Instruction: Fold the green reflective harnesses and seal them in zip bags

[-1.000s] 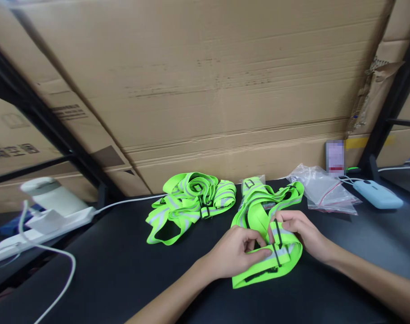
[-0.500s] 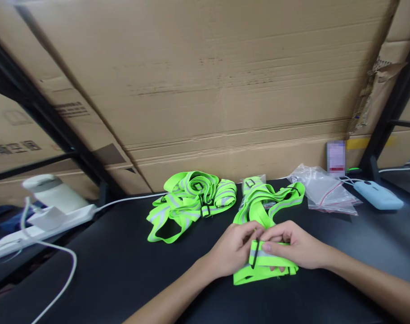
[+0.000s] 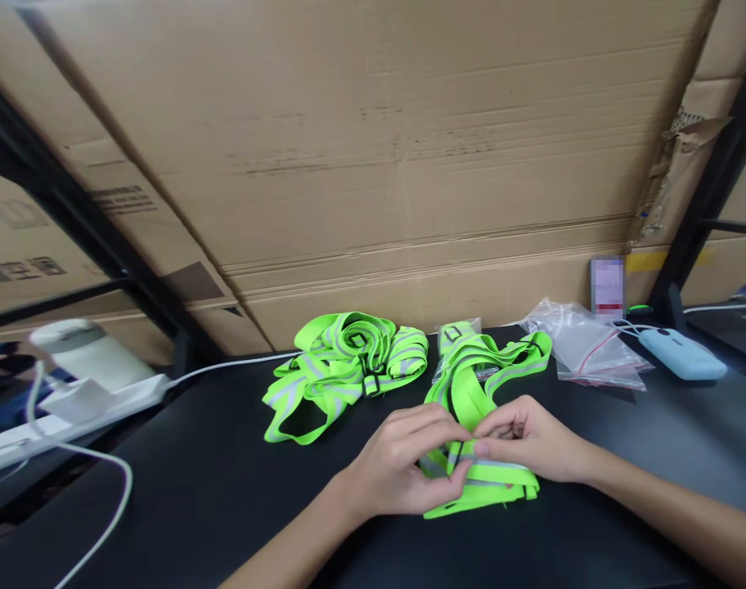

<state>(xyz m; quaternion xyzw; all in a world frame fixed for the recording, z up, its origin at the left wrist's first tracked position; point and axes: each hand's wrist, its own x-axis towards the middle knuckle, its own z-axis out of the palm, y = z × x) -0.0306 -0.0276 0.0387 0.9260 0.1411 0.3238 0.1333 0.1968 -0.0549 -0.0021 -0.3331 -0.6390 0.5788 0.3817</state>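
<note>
The left hand [image 3: 403,466] and right hand [image 3: 523,446] meet fingertip to fingertip over the folded end of a neon green reflective strap [image 3: 480,483], both curled and pinching it against the black bench [image 3: 195,491]. The folded part lies flat beneath the fingers, its long axis running left to right; how many layers are folded seems unclear. Beyond the hands the strap trails away toward the cardboard wall [image 3: 373,147]. A second strap bundle [image 3: 342,368] lies left of that strap, apart.

Both hands meet at centre — left hand [image 3: 403,470] curled, right hand [image 3: 526,442] pinching, fingertips touching.
</note>
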